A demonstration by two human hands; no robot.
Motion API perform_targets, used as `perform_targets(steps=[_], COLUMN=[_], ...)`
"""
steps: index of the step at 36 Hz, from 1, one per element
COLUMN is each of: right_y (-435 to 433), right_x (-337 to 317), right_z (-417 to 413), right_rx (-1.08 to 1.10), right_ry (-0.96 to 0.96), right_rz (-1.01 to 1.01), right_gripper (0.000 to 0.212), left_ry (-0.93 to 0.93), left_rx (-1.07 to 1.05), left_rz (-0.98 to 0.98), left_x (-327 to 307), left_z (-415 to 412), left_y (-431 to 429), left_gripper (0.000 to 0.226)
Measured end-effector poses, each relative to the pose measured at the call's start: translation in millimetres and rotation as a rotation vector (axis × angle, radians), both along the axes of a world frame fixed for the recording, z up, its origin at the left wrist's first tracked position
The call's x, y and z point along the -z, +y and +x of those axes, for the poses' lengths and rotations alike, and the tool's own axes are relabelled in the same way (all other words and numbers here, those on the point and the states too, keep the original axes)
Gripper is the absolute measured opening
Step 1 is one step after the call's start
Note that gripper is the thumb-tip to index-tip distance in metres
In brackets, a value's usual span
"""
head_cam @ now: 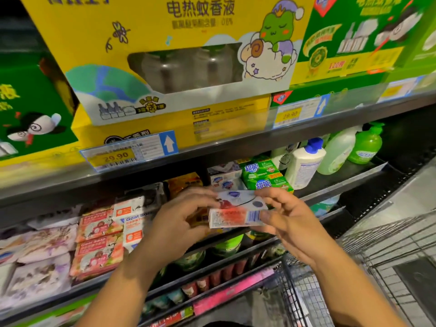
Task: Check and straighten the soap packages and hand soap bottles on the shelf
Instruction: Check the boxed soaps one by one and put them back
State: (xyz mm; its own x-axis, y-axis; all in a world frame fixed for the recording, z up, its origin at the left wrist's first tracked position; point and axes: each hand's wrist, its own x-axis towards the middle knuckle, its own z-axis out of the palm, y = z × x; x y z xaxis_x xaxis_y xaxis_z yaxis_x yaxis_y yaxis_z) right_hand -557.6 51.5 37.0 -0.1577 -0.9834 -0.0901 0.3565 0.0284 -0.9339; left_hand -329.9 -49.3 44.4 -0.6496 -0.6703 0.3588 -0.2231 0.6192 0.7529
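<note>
Holding a soap box (238, 212) between them, both hands hover just in front of the middle shelf (342, 182). The left hand (181, 223) pinches the box's left end with curled fingers. The right hand (287, 220) grips the right end, its thumb lying on the front face beside the barcode. The box is white with a red patch and a blue logo. It is held roughly level and clear of the shelf, with a long side facing the camera.

Behind it on the shelf sit green soap packs (264, 178), stacked two high, with white and blue soap boxes (226, 182) just to their left. Right of the green packs stands a white bottle (304, 164) with a blue cap, leaning slightly. Further right are a pale bottle (337, 152) and a green pump bottle (366, 147). Left of the hands lie pink soap packs (99, 239), stacked flat, and beside them soft pale packets (44, 244) with a floral print.

On the shelf above stands a big yellow box (165, 55) with a cartoon frog, flanked by green boxes (354, 38). A price tag (129, 152) reading 29.90 hangs on the edge below it. A wire trolley (377, 256) stands at the lower right.
</note>
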Motion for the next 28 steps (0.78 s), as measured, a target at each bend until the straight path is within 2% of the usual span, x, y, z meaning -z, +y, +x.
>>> perform_targets(steps=[2,4,5,7,12,17,20,24,27,28], right_y=[-0.8,-1.7,-3.2,-7.0,-18.6,-40.0,-53.8,-76.1,-90.7,-94.1], right_x=[0.9,-0.6,-0.9,-1.3,-2.4,4.7,2.4,2.1,0.5,-1.1], right_z=[2.4,5.3,7.0,12.5,36.1,67.2,100.6,151.5,189.2,201.0], right_rx=[0.003,-0.025,-0.038,-0.079,-0.157,-0.236,-0.285,-0.277,-0.364,-0.385], right_ry=[0.073,0.133,0.157,0.176,0.189,0.253,0.567,1.157,1.417,1.487], right_rz=[-0.030,-0.070,-0.095,-0.123,-0.162,-0.151,-0.133,-0.138,-0.078,-0.061], right_gripper=[0.065,0.057,0.053,0.058,0.072,0.075,0.057,0.034,0.058,0.063], left_ry=[-0.150,-0.282,-0.332,-0.384,-0.398,-0.303,-0.230,-0.136,-0.239,-0.247], left_rx=[0.061,0.112,0.101,0.015,-0.130,-0.294,-0.384,-0.555,-0.707,-0.720], left_rz=[0.041,0.106,0.127,0.112,-0.103,-0.089,-0.008,0.100,0.010,0.009], left_x=[-3.5,-8.0,-9.7,-12.1,-15.3,-14.6,-14.4,-8.2,-2.2,-3.3], left_z=[6.4,11.5,12.7,13.3,32.3,81.0,119.8,182.7,233.8,249.3], left_y=[2.0,5.6,6.6,7.5,9.0,13.1,14.4,13.4,9.9,8.9], left_gripper=[0.064,0.085,0.091,0.093,0.085,0.076,0.061,0.057,0.061,0.056])
